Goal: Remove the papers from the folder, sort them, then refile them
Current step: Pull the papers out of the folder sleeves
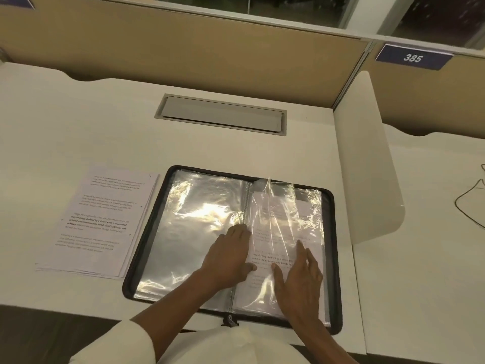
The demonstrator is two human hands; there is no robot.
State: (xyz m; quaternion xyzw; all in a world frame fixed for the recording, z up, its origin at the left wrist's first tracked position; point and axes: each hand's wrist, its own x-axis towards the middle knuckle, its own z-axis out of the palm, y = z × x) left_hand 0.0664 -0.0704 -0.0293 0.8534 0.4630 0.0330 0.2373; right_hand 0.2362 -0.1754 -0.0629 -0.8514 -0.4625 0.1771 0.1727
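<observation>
— What is nearest?

— A cream sleeve (118, 345) at the near edge, and both forearms reaching out over the open folder (146, 233), which lies flat on the desk (78, 114) with its zip puller (229, 321) at the near end of the spine.

— And the hands?

— The left hand (225, 256) lies flat along the spine, fingers straight, its thumb resting on the printed sheet (278, 214) on the right-hand page. The right hand (299, 279) lies on that same sheet, fingers straight and spread. Neither hand curls round anything.

— Is the sheet inside its pocket?

— Crinkled clear plastic covers its far part. I cannot tell whether the right fingertips are over or under the film.

— The other papers?

— A stack of papers (99, 222) lies just left of the folder, printed side up, its edges slightly fanned.

— Further away?

— A grey cable hatch (223, 114) is set into the desk. A white divider (367, 158) stands on the right, with a thin cable (469, 200) beyond it. On the far partition is a dark sign (413, 58) reading 385.
</observation>
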